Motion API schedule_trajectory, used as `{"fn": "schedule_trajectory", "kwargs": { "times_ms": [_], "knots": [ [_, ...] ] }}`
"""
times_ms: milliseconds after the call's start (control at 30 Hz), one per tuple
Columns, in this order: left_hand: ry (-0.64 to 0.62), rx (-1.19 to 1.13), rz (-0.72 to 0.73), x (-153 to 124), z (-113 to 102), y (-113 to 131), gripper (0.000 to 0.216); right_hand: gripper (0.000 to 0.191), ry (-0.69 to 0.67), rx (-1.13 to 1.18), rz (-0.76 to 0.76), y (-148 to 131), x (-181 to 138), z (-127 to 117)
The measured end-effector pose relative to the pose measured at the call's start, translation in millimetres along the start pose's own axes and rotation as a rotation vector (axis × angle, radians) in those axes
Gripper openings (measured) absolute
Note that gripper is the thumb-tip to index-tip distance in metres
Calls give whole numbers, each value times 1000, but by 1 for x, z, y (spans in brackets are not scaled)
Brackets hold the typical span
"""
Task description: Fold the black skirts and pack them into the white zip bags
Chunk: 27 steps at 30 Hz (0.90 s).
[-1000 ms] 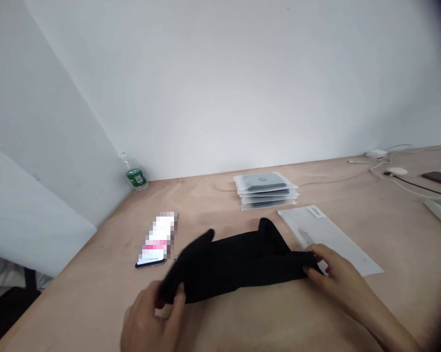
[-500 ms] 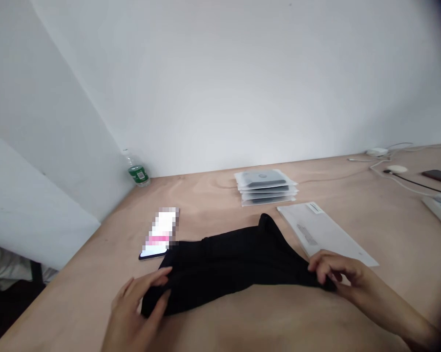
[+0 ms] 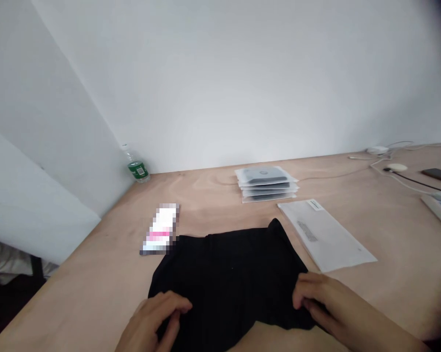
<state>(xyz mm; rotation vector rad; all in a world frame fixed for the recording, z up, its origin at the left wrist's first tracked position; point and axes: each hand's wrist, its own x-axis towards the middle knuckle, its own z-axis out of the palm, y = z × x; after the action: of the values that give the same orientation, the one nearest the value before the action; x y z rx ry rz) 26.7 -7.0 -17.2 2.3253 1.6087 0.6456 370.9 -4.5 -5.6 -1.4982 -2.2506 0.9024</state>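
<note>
A black cloth garment lies spread on the wooden table, its far edge fairly straight. Bare tabletop shows below a curved part of its near edge. At its left side, my left hand has thumb and fingers curled onto the fabric, closed on it. My right hand pinches the garment at its right side. Part of the near edge is cut off by the frame or covered by my hands.
A phone with a blurred screen lies beyond the garment's left corner. Right of the garment is a flat white packet. Several plastic-wrapped packages are stacked near the wall. A bottle stands in the corner; cables lie at right.
Both hands have come nearer to me and inward. The garment's near part has been drawn down towards me, so more of it lies spread and flat.
</note>
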Motion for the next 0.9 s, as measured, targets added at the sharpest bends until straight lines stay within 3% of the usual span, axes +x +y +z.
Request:
{"fn": "schedule_trajectory", "kwargs": {
  "times_ms": [167,300,367,467,567,633,700,800,900],
  "knots": [
    [-59,198,163,51,-2,8,33,31,251,-346,-84,-2,37,-27],
    [-153,325,263,86,5,5,43,41,158,-487,-106,7,74,-39],
    [-132,335,191,96,8,3,48,46,186,-424,5,14,88,-39],
    [21,336,20,102,9,4,47,57,364,-437,265,19,98,-36],
    [45,255,56,103,8,16,31,54,502,-577,355,14,99,-30],
    [-100,213,148,106,8,24,29,45,495,-578,292,8,99,-26],
    [-226,230,173,112,12,29,31,37,405,-524,186,4,101,-23],
    [-190,309,57,124,23,27,46,35,303,-492,119,5,107,-18],
    [-115,356,-18,132,34,24,54,46,314,-524,150,7,112,-6]
  ]
}}
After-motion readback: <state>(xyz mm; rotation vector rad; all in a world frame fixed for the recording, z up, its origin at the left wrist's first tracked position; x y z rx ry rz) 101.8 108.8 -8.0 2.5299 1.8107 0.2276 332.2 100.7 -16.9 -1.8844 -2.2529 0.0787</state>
